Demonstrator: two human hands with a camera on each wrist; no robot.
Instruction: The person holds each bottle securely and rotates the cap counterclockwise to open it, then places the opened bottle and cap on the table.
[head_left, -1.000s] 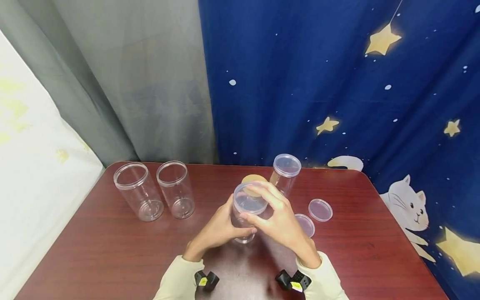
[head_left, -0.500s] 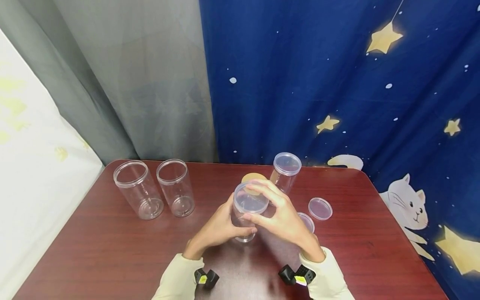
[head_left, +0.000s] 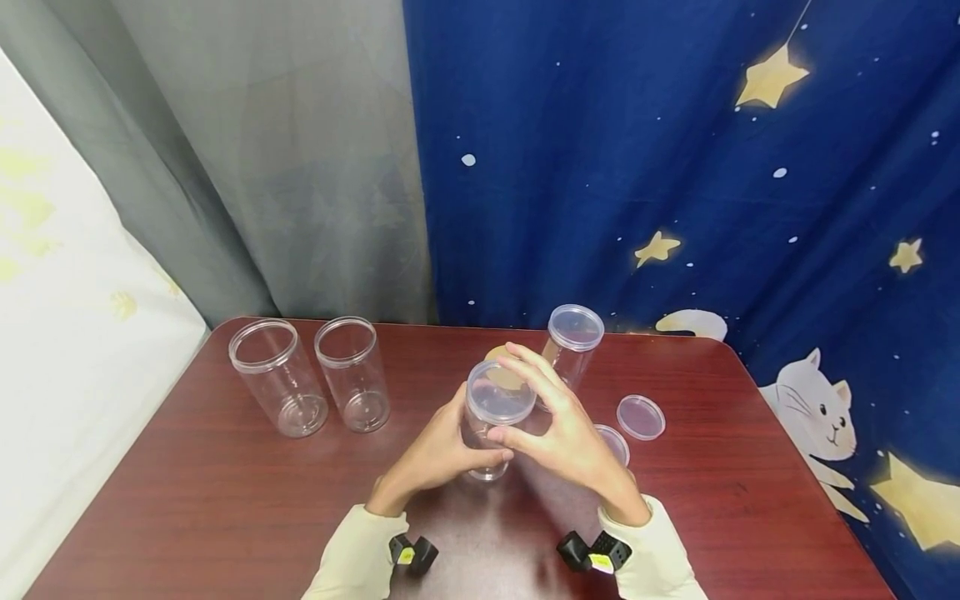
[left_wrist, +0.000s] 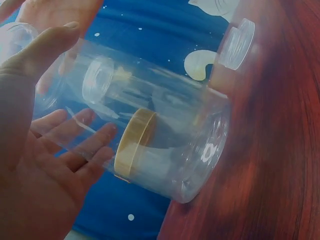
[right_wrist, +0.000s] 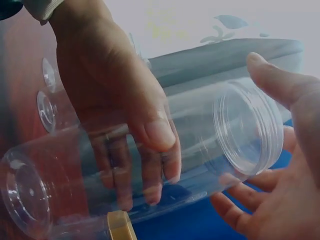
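Note:
A tall clear jar (head_left: 480,433) with a clear lid (head_left: 498,404) on top stands upright before me. My left hand (head_left: 438,450) wraps its body, thumb in front and fingers round the far side, as the jar (left_wrist: 165,100) also shows in the left wrist view. My right hand (head_left: 562,433) arches at the lid's right side, its fingers spread and fairly straight. In the right wrist view, that hand's thumb (right_wrist: 260,65) stands off the threaded top while its fingers lie near the lower rim. A gold lid (head_left: 495,354) shows behind the jar, partly covered by my right fingers.
Two lidless clear jars (head_left: 277,400) stand at the back left of the red-brown table (head_left: 225,517). A lidded clear jar (head_left: 573,358) is at the back right. Two loose clear lids (head_left: 641,417) lie to the right, the nearer partly hidden by my right hand. Curtains hang behind.
My right fingers have straightened and lifted off the lid's far edge. The jar and left hand stay nearly still.

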